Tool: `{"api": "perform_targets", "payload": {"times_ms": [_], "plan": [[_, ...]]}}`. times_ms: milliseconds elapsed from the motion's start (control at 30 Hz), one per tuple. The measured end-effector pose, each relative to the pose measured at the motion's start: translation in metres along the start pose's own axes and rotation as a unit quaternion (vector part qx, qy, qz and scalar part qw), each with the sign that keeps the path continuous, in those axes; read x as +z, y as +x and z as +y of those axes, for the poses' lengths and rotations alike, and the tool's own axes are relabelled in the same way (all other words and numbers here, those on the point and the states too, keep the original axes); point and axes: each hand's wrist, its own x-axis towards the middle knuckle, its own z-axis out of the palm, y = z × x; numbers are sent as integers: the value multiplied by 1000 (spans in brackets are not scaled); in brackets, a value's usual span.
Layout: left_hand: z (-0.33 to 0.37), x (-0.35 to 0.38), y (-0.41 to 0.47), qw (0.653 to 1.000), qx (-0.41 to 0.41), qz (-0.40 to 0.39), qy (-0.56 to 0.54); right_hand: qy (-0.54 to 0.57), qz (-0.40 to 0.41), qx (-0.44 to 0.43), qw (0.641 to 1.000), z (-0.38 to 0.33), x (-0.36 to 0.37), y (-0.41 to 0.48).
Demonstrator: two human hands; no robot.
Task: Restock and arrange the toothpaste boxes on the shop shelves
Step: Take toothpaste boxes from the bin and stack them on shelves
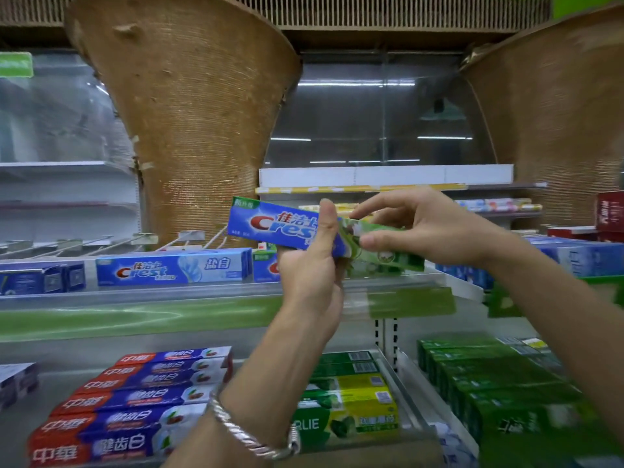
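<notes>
Left hand [310, 265] grips the Crest box [270, 226], and its thumb hides the end of the logo. Right hand [422, 228] pinches the green end, which is smeared; one box or two, can't tell. Green boxes [499, 383] at lower right are all blur, with no print readable. The left forearm hides part of the yellow-green boxes [358, 396]. The right edge cuts off the red box [610, 211]. Red-blue boxes [111, 417] run off the bottom.
</notes>
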Motion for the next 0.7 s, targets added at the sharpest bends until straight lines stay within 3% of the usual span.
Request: {"api": "perform_targets", "payload": {"times_ms": [133,267,433,567,700], "plan": [[30,-23,20,991,109,52,61,16,30,21,999,17,-17,-6],[52,-49,31,940,221,85,246,-17,-26,62,998,31,-12,-2],[52,-60,35,871,197,-13,449,-55,-30,57,996,45,8,2],[54,-58,44,815,145,-42,559,-87,-2,45,995,45,19,1],[57,-51,47,804,85,-40,587,-136,2,85,987,42,22,2]]}}
